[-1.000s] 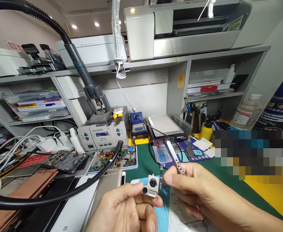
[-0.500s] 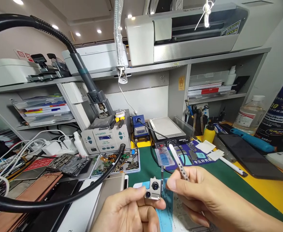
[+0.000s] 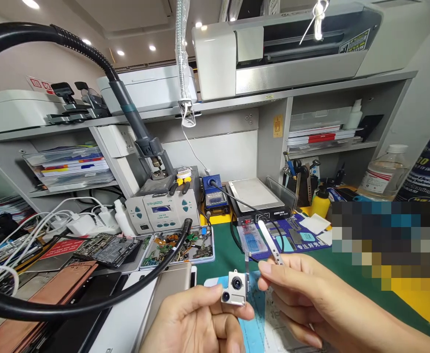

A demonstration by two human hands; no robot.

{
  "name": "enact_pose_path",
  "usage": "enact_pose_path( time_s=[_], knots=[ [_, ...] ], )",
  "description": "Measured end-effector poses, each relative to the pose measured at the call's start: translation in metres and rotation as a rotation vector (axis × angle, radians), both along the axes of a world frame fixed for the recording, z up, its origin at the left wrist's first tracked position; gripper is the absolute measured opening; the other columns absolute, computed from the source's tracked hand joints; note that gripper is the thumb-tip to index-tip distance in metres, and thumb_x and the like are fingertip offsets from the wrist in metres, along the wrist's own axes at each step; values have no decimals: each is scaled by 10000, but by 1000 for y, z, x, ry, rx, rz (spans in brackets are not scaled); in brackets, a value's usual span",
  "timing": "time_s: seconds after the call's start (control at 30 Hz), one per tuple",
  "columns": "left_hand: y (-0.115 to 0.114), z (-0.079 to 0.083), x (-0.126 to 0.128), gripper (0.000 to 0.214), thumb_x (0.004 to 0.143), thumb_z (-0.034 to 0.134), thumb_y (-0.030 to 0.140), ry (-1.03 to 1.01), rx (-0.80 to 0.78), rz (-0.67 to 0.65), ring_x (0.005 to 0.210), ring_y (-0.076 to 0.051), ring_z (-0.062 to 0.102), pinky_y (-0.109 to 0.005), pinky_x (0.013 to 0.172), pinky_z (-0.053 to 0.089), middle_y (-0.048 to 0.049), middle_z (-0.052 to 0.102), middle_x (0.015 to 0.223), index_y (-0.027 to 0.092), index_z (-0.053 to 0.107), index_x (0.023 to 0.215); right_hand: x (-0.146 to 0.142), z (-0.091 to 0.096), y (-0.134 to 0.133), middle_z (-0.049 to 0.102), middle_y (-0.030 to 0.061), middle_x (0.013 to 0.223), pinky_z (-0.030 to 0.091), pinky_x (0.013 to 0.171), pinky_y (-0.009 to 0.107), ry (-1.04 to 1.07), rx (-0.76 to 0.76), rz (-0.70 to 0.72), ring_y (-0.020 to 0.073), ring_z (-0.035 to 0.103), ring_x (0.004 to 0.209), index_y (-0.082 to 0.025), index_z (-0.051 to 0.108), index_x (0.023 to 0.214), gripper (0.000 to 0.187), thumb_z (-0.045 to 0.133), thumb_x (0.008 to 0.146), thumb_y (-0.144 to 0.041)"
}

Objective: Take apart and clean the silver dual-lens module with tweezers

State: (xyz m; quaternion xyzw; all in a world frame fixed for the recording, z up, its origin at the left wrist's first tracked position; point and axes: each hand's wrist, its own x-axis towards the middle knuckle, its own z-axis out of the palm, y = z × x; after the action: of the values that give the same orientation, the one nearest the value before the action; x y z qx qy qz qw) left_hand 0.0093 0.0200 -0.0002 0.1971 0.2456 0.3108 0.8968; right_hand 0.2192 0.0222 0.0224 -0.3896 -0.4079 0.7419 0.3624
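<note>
A small silver phone camera module [image 3: 237, 294] with two dark lenses faces me. My left hand [image 3: 196, 316] pinches it between thumb and fingers, and its thin flex cable [image 3: 247, 264] sticks up on the right side. Just to the right, my right hand [image 3: 299, 294] grips metal tweezers [image 3: 269, 240] between thumb and forefinger. Their rounded end points up and away from me; the tips are hidden by the hand. The two hands are a little apart, and the tweezers do not visibly touch the module. Below lies a blue and white mat [image 3: 253, 323].
A hot air station [image 3: 163, 211] stands behind, its black hose [image 3: 89, 314] looping across the left front. A tray of small parts [image 3: 196, 262] sits near my left hand. A heating plate [image 3: 255, 196] is at the back. Phones [image 3: 126, 314] lie left; the right side is pixelated.
My right hand has moved slightly up, and less of the tweezers shows above its fingers. The left hand keeps the camera module in nearly the same place. The view has shifted a little.
</note>
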Motion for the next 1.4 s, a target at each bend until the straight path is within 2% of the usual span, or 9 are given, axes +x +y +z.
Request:
enact_pose_path(
  time_s=[0.33, 0.6, 0.73, 0.83, 0.9, 0.97, 1.07, 1.2, 1.4],
  knots=[
    [-4, -5, -1, 433, 827, 580, 377, -36, 33, -7, 515, -165, 637, -216, 514, 407, -82, 666, 516, -19, 755, 842, 2, 1, 0, 264, -101, 544, 228, 380, 194, -12, -26, -15, 77, 131, 441, -197, 640, 726, 323, 649, 913, -460],
    [-2, -5, -1, 441, 824, 568, 380, -42, 22, -4, 492, -153, 619, -211, 511, 389, -84, 656, 517, -21, 752, 831, 2, -5, 2, 230, -110, 505, 209, 366, 199, 68, -67, -9, 63, 146, 392, -184, 676, 738, 388, 575, 946, -496],
    [-2, -7, -1, 458, 817, 582, 401, -37, 33, -2, 502, -160, 615, -220, 531, 400, -78, 643, 501, -23, 753, 835, 2, -8, 6, 285, -98, 503, 311, 386, 202, 57, -42, -78, 73, 222, 404, -175, 687, 760, 423, 552, 942, -532],
    [-3, -6, -2, 457, 807, 604, 404, -39, 32, 7, 499, -157, 608, -222, 541, 404, -71, 636, 491, -27, 755, 837, 5, -11, 8, 510, -21, 595, 434, 512, 274, -57, 117, -145, 131, 478, 505, -168, 711, 789, 473, 516, 946, -568],
    [-3, -6, -2, 456, 803, 606, 395, -40, 29, 11, 505, -160, 612, -224, 545, 408, -71, 636, 491, -33, 755, 849, 9, -11, 6, 617, 34, 710, 466, 655, 323, -221, 268, -216, 195, 571, 676, -176, 733, 808, 499, 493, 949, -590],
    [-2, -5, -2, 452, 801, 604, 381, -43, 28, 8, 510, -165, 618, -227, 540, 407, -72, 636, 492, -40, 754, 871, 13, -9, 3, 666, 63, 797, 460, 710, 349, -421, 413, -291, 248, 581, 779, -206, 748, 824, 534, 476, 921, -656],
    [-2, -3, 0, 432, 810, 600, 364, -60, 31, 10, 497, -163, 608, -229, 517, 389, -67, 628, 484, -34, 754, 876, 15, -3, -1, 643, 55, 738, 447, 606, 339, -631, 595, -381, 252, 553, 696, -249, 740, 784, 606, 400, 892, -739],
    [-3, -1, 1, 401, 826, 600, 342, -90, 36, 15, 490, -158, 603, -226, 492, 358, -51, 610, 478, -25, 751, 887, 11, -1, 0, 535, 17, 577, 403, 494, 312, -670, 782, -392, 196, 454, 513, -260, 728, 762, 590, 364, 936, -691],
    [-5, -1, -1, 376, 849, 642, 310, -130, 81, 37, 490, -150, 621, -215, 487, 375, -47, 626, 499, -34, 750, 955, 11, -15, 2, 583, 29, 587, 412, 546, 310, -714, 1087, -343, 188, 481, 527, -233, 669, 643, 404, 556, 963, -454]
  ],
)
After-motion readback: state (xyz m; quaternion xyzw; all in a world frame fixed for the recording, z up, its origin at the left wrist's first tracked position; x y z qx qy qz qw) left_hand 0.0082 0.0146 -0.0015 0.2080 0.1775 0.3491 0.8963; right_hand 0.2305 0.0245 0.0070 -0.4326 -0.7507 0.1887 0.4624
